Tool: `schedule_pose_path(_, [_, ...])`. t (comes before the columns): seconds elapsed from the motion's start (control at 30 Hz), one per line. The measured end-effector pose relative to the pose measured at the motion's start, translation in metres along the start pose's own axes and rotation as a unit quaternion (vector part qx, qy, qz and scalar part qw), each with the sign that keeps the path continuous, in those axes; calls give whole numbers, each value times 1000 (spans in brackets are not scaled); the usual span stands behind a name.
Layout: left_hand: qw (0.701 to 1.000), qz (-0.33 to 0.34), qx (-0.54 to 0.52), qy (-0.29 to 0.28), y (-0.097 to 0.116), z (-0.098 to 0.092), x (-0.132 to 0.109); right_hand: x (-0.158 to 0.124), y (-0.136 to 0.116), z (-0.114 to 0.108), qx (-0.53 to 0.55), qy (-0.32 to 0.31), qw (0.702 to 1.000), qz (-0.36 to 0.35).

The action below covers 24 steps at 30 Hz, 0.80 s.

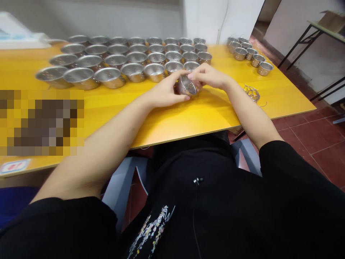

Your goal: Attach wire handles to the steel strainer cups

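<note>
A small perforated metal cup [188, 86] is tilted between my two hands just above the yellow table, its opening facing toward me. My left hand [167, 90] wraps around it from the left, thumb low along the near side and fingers over the top. From the right, my right hand [208, 76] closes on the rim with thumb and fingertips; any small part pinched there is too blurred to make out. Right behind the hands stand rows of similar metal cups [109, 77]. A loose bundle of bent metal wires [252, 93] lies beyond my right forearm.
Several smaller-looking metal cups [265, 68], some with thin wire handles, stand at the table's right end. A blurred-out dark item [44, 122] and a label card [14, 166] are on the yellow table [185, 126] at left. A white box [21, 39] sits back left.
</note>
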<state>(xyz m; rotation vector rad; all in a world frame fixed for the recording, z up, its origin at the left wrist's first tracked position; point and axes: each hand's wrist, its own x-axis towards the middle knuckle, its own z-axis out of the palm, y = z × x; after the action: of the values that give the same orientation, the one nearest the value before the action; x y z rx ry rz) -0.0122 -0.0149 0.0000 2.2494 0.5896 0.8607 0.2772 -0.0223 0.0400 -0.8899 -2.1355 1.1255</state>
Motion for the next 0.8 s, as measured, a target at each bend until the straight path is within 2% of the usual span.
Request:
schedule_pose_path(0.2, [1000, 6, -8, -8, 4, 2, 1, 1, 6, 2, 21, 25, 999, -33])
schedule_pose_path(0.43, [1000, 11, 10, -13, 4, 3, 0, -3, -4, 10, 76, 55, 995, 32])
schedule_pose_path(0.57, [999, 21, 19, -22, 4, 3, 1, -4, -7, 12, 48, 68, 995, 50])
schedule_pose_path(0.8, [999, 30, 8, -20, 6, 5, 2, -2, -5, 8, -15, 43, 999, 19])
